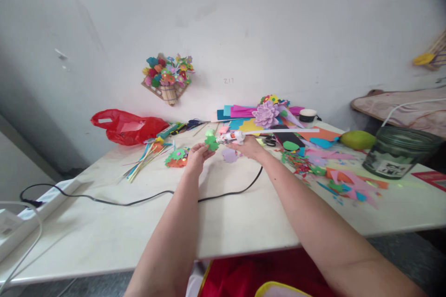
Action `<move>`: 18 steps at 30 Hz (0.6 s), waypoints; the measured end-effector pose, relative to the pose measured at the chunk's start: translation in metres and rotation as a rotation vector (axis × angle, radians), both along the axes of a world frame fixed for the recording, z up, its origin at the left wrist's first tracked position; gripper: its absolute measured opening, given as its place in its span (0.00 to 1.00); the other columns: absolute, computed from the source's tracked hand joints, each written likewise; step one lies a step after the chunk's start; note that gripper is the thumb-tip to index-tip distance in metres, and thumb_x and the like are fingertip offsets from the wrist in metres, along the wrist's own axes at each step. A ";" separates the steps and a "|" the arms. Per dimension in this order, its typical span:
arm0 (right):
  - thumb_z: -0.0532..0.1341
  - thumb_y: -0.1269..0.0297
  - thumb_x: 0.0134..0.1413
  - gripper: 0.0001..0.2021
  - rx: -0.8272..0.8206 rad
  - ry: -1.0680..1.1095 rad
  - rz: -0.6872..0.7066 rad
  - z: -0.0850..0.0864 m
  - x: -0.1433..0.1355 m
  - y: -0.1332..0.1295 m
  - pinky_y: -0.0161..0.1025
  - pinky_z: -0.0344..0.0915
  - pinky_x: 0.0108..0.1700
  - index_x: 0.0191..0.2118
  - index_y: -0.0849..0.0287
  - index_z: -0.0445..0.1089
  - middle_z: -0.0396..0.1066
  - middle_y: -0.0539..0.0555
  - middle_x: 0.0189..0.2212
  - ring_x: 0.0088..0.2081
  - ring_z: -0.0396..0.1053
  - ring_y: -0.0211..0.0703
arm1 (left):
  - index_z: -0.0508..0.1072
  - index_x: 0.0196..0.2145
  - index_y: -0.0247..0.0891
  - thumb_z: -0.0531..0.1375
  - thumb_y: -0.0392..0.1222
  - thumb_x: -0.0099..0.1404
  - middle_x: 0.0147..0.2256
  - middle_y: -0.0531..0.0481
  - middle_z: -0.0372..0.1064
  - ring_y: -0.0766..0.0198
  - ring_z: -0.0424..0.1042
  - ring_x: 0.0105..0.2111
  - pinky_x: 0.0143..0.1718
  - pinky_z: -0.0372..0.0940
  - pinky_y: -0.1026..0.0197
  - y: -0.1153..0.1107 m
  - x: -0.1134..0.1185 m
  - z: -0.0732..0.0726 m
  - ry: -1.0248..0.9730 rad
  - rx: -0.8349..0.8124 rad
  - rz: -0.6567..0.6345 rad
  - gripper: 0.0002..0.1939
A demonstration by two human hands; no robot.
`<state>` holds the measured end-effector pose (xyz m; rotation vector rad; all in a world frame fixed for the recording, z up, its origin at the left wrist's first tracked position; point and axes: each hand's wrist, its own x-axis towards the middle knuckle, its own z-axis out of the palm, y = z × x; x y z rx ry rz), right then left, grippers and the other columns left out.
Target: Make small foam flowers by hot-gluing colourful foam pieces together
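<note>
Near the middle of the table, my left hand [199,153] pinches a green foam flower [211,143] between thumb and fingers. My right hand [251,147] is wrapped round a white glue gun [232,138], whose tip points left at the green flower. A long white glue stick [285,131] sticks out of the gun's back, to the right. Just below the gun lies a lilac foam flower [229,155]. Left of my left hand rest green and orange foam flowers [177,158].
A black cord [139,202] crosses the table to a power strip [52,202] at left. A red bag [130,127] lies at the back left. Foam scraps [351,183], scissors [270,141] and a dark jar [393,151] are on the right.
</note>
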<state>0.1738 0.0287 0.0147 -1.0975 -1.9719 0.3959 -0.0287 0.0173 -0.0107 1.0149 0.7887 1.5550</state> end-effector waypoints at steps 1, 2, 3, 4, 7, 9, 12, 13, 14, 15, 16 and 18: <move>0.59 0.49 0.42 0.18 0.005 -0.002 -0.006 -0.001 0.000 0.001 0.37 0.62 0.39 0.37 0.55 0.72 0.73 0.52 0.34 0.38 0.69 0.45 | 0.65 0.24 0.34 0.64 0.36 0.44 0.21 0.50 0.71 0.60 0.72 0.26 0.39 0.65 0.52 0.000 0.000 0.000 -0.003 0.002 0.001 0.10; 0.59 0.49 0.42 0.18 0.012 -0.004 -0.005 -0.002 0.000 0.002 0.36 0.62 0.39 0.37 0.55 0.72 0.73 0.52 0.34 0.38 0.69 0.45 | 0.65 0.24 0.34 0.64 0.36 0.44 0.21 0.50 0.71 0.60 0.72 0.26 0.39 0.65 0.52 0.000 0.000 0.000 -0.005 0.004 0.003 0.10; 0.59 0.49 0.42 0.19 0.022 -0.006 0.001 -0.002 0.000 0.003 0.36 0.62 0.38 0.37 0.55 0.72 0.73 0.52 0.34 0.37 0.69 0.45 | 0.65 0.24 0.34 0.64 0.36 0.44 0.21 0.50 0.71 0.60 0.72 0.25 0.39 0.65 0.52 0.000 0.000 0.000 -0.006 0.004 0.005 0.10; 0.59 0.49 0.43 0.19 0.032 -0.007 0.009 -0.002 0.001 0.003 0.36 0.62 0.38 0.37 0.55 0.72 0.73 0.53 0.34 0.37 0.69 0.44 | 0.65 0.23 0.34 0.64 0.36 0.44 0.21 0.50 0.70 0.60 0.72 0.25 0.39 0.65 0.52 0.000 0.000 0.000 -0.007 0.003 0.007 0.10; 0.59 0.49 0.43 0.18 0.046 -0.001 0.026 -0.002 0.001 0.001 0.35 0.62 0.36 0.37 0.56 0.72 0.73 0.52 0.33 0.35 0.69 0.43 | 0.65 0.23 0.34 0.64 0.36 0.44 0.21 0.51 0.70 0.60 0.73 0.26 0.39 0.64 0.52 -0.001 0.000 0.000 -0.004 0.000 0.011 0.10; 0.59 0.50 0.43 0.18 0.035 -0.004 0.033 -0.001 0.001 0.000 0.34 0.62 0.34 0.36 0.56 0.72 0.73 0.52 0.32 0.34 0.69 0.42 | 0.65 0.24 0.34 0.64 0.36 0.44 0.21 0.51 0.70 0.60 0.73 0.26 0.39 0.64 0.52 -0.001 0.000 0.001 -0.004 -0.001 0.009 0.10; 0.58 0.50 0.44 0.17 0.026 -0.017 0.034 0.001 0.000 -0.003 0.33 0.62 0.34 0.37 0.55 0.72 0.73 0.52 0.32 0.34 0.69 0.42 | 0.65 0.24 0.34 0.64 0.37 0.44 0.22 0.50 0.70 0.60 0.73 0.26 0.39 0.64 0.52 -0.001 0.000 0.001 -0.004 0.000 0.005 0.11; 0.59 0.50 0.44 0.17 0.023 -0.015 0.027 0.001 0.000 -0.004 0.33 0.62 0.34 0.37 0.55 0.72 0.73 0.52 0.33 0.34 0.69 0.42 | 0.65 0.24 0.34 0.64 0.37 0.44 0.22 0.50 0.70 0.60 0.73 0.26 0.39 0.65 0.52 -0.001 0.000 0.001 -0.004 0.001 0.003 0.11; 0.59 0.51 0.44 0.17 0.017 -0.013 0.020 0.001 0.000 -0.004 0.34 0.62 0.34 0.38 0.55 0.72 0.73 0.52 0.33 0.35 0.69 0.42 | 0.65 0.24 0.34 0.64 0.37 0.43 0.22 0.50 0.70 0.60 0.73 0.26 0.38 0.65 0.52 -0.001 0.000 0.001 -0.004 0.001 0.003 0.11; 0.59 0.51 0.43 0.17 0.008 -0.009 0.012 0.001 -0.001 -0.005 0.33 0.62 0.34 0.38 0.55 0.72 0.73 0.52 0.34 0.35 0.69 0.43 | 0.65 0.24 0.34 0.64 0.37 0.43 0.22 0.50 0.70 0.60 0.73 0.26 0.38 0.65 0.52 0.000 0.000 0.001 -0.003 0.000 0.003 0.11; 0.59 0.51 0.43 0.17 0.000 -0.004 0.003 0.001 -0.001 -0.005 0.33 0.62 0.33 0.38 0.54 0.72 0.73 0.52 0.34 0.35 0.69 0.43 | 0.65 0.24 0.34 0.64 0.37 0.43 0.21 0.50 0.70 0.60 0.73 0.26 0.38 0.65 0.52 0.000 0.000 0.000 -0.001 0.000 0.003 0.11; 0.59 0.51 0.43 0.16 -0.004 0.006 -0.010 0.001 -0.001 -0.005 0.33 0.62 0.32 0.37 0.55 0.72 0.73 0.52 0.33 0.34 0.69 0.43 | 0.65 0.24 0.34 0.64 0.37 0.43 0.22 0.49 0.71 0.60 0.73 0.26 0.39 0.65 0.52 0.000 0.000 0.000 0.003 -0.004 0.003 0.11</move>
